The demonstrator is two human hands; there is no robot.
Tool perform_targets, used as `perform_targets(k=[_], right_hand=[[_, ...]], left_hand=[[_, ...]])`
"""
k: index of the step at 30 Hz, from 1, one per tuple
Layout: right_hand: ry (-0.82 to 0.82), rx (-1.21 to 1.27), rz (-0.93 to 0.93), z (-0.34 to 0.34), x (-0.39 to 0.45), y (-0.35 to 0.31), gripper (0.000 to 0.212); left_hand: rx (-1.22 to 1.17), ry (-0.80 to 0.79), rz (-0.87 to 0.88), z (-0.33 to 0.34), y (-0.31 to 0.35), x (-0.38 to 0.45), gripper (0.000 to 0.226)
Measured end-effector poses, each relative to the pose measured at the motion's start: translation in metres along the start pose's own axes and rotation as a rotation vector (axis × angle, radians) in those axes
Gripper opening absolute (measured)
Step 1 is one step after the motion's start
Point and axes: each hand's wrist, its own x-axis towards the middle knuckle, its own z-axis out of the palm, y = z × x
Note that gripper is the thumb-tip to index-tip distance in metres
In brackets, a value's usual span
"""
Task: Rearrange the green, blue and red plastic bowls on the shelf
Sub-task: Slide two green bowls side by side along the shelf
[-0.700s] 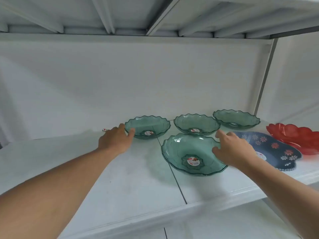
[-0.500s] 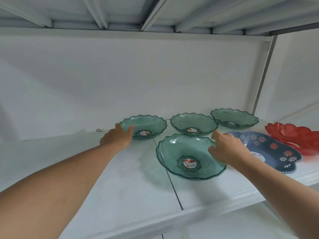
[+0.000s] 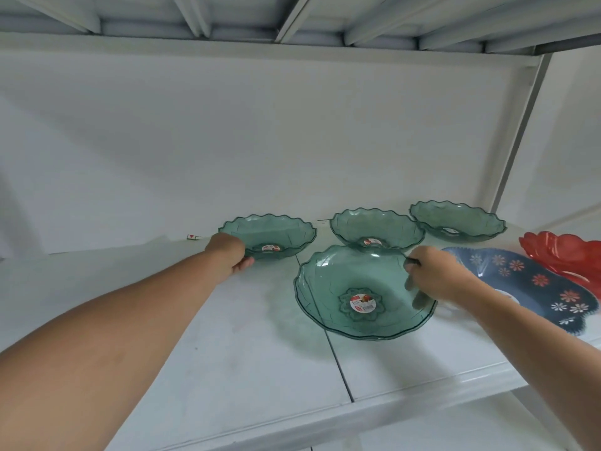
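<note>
Several clear green scalloped bowls stand on the white shelf [image 3: 227, 369]. My left hand [image 3: 229, 253] grips the left rim of the back-left green bowl [image 3: 276, 232]. My right hand [image 3: 435, 276] is shut on the right rim of the large front green bowl [image 3: 351, 288], which tilts toward me, fingers seen through the plastic. Two more green bowls sit behind: the middle one [image 3: 377, 226] and the right one [image 3: 455, 218]. A dark blue flowered bowl [image 3: 533, 278] lies right of my right hand. A red bowl [image 3: 566, 252] sits at the far right.
A small red-and-white tag [image 3: 194, 237] lies by the back wall, left of my left hand. The shelf's front edge [image 3: 422, 398] runs below the bowls. A white upright post [image 3: 517, 135] stands at the back right, and another shelf's underside hangs overhead.
My left hand has closed onto the back-left bowl's rim. My right hand has lifted the large front bowl's right side, so it tilts more toward me.
</note>
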Motion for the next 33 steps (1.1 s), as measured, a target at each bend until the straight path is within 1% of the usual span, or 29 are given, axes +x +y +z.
perform_targets(k=[2, 7, 12, 18, 24, 28, 33], right_hand=[[-0.023, 0.05, -0.024, -0.002, 0.0, -0.008, 0.022], [-0.024, 0.145, -0.132, 0.007, 0.008, -0.043, 0.021], [-0.082, 0.235, -0.232, 0.038, 0.014, -0.088, 0.024], [-0.168, 0.293, -0.279, 0.078, -0.003, -0.147, 0.022], [-0.172, 0.312, -0.258, 0.112, -0.035, -0.207, 0.022], [-0.158, 0.338, -0.216, 0.138, -0.051, -0.244, 0.023], [-0.153, 0.376, -0.174, 0.16, -0.056, -0.275, 0.023]], left_hand=[[-0.014, 0.025, -0.003, -0.016, 0.0, -0.005, 0.029], [-0.051, 0.086, 0.018, -0.064, 0.002, -0.021, 0.031], [-0.053, 0.181, 0.035, -0.121, -0.006, -0.037, 0.033], [-0.098, 0.261, 0.043, -0.199, -0.019, -0.059, 0.031], [-0.125, 0.299, 0.05, -0.279, -0.041, -0.059, 0.033], [-0.122, 0.266, 0.043, -0.331, -0.056, -0.051, 0.034], [-0.137, 0.25, 0.055, -0.371, -0.061, -0.047, 0.033]])
